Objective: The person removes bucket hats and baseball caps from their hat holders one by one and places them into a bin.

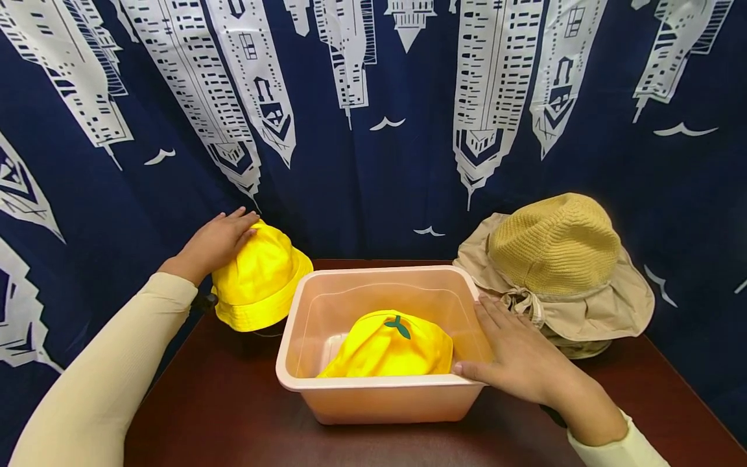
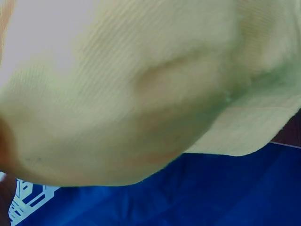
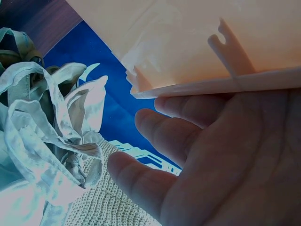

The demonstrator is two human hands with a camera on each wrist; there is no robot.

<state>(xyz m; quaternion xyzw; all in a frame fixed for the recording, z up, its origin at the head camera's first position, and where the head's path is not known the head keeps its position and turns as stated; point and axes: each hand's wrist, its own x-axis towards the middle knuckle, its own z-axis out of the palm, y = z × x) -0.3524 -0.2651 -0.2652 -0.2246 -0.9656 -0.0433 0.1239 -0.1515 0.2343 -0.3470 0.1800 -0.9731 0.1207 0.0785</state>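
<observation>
My left hand (image 1: 217, 241) lies over the crown of a yellow bucket hat (image 1: 259, 275), which stands on the table left of a pink plastic bin (image 1: 385, 401). Its thumb is hidden in the head view. Inside the bin sits another yellow hat (image 1: 391, 344) with a green sprout on top. My right hand (image 1: 519, 357) rests at the bin's right rim, its thumb near the front corner. The right wrist view shows fairly straight fingers (image 3: 160, 136) just beside the rim (image 3: 225, 84). A cream sleeve (image 2: 117, 94) fills most of the left wrist view.
Behind my right hand, a tan knitted hat (image 1: 554, 250) is stacked with a wide beige brim (image 1: 624, 298) that has a tied bow. A dark green-brown brim shows underneath. The reddish-brown table (image 1: 233, 415) meets a navy curtain (image 1: 379, 194) printed with white buildings.
</observation>
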